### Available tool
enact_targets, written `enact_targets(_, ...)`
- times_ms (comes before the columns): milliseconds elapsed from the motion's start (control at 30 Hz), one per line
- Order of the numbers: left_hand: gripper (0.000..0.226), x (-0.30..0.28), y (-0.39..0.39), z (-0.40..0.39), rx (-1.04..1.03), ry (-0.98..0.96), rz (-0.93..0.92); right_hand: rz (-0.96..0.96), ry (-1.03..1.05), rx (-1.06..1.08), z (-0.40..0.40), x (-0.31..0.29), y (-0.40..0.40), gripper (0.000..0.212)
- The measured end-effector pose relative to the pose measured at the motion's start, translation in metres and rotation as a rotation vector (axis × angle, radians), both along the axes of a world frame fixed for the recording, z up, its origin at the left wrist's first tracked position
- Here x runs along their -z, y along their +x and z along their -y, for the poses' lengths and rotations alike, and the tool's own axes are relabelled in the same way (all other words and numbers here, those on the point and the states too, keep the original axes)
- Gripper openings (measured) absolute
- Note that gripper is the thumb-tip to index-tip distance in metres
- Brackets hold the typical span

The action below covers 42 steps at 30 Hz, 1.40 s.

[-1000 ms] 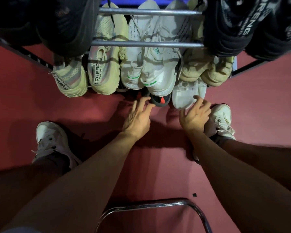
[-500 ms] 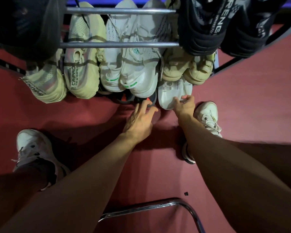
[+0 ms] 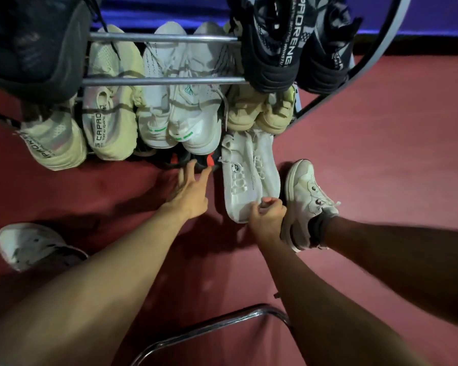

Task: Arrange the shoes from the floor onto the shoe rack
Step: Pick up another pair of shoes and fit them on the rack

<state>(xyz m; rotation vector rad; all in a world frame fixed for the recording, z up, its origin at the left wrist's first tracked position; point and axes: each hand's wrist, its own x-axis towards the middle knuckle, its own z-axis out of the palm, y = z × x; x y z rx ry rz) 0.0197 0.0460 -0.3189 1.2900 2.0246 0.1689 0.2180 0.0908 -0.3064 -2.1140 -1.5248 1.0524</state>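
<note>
Item: pair of white knit sneakers (image 3: 249, 175), pinched at the toe by my right hand (image 3: 266, 215).
I lift both together, level; left hand (image 3: 189, 191), fingers spread, holds nothing.

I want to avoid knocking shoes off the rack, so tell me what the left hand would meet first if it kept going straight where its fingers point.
The left hand would likely meet the dark shoe with the orange patch under the white pair; depth is hard to judge.

Dark red-marked shoes (image 3: 196, 161) mostly hidden under the rack; left black shoe (image 3: 32, 40) cropped.
</note>
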Motion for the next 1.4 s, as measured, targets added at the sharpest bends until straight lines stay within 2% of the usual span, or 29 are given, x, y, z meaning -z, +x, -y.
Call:
enact_targets(133, 0.083, -0.014, 0.007, 0.009, 0.014, 0.051, -0.042, 0.046, 0.006, -0.076, 0.021, -0.023, 0.017, 0.020)
enact_targets(300, 0.086, -0.040, 0.027, 0.006, 0.149, 0.131, -0.027, 0.129, 0.002, -0.235, 0.026, -0.048, 0.055, 0.011)
enact_targets(433, 0.086, -0.053, 0.045, 0.002, 0.252, 0.154, -0.004, 0.212, 0.007, -0.440, 0.018, -0.068, 0.085, 0.003)
enact_targets(700, 0.066, -0.052, 0.055, -0.010, 0.368, 0.220, 0.010, 0.089, -0.040, -0.817, -0.032, -0.099, 0.118, 0.029)
enact_targets(833, 0.066, -0.048, 0.054, -0.010, 0.438, 0.161, -0.016, 0.086, -0.050, -1.101, -0.065, -0.106, 0.103, 0.035)
enact_targets(933, 0.069, -0.041, 0.054, -0.002, 0.403, 0.097, -0.024, 0.164, 0.078, -1.222, -0.106, -0.104, 0.092, 0.041)
enact_targets(1000, 0.073, -0.035, 0.053, 0.004, 0.384, 0.086, -0.019, 0.232, 0.164, -1.236, -0.133, -0.099, 0.091, 0.037)
enact_targets(1067, 0.074, -0.029, 0.052, 0.007, 0.373, 0.065, -0.002, 0.350, 0.151, -1.169, -0.151, -0.098, 0.086, 0.035)
enact_targets(1200, 0.071, -0.020, 0.052, -0.004, 0.344, 0.082, 0.017, 0.536, 0.140, -1.129, -0.167, -0.085, 0.068, 0.049)
enact_targets(1400, 0.068, -0.003, 0.054, -0.040, 0.351, 0.086, 0.039, 0.367, 0.142, -1.018, -0.184, -0.050, 0.042, 0.063)
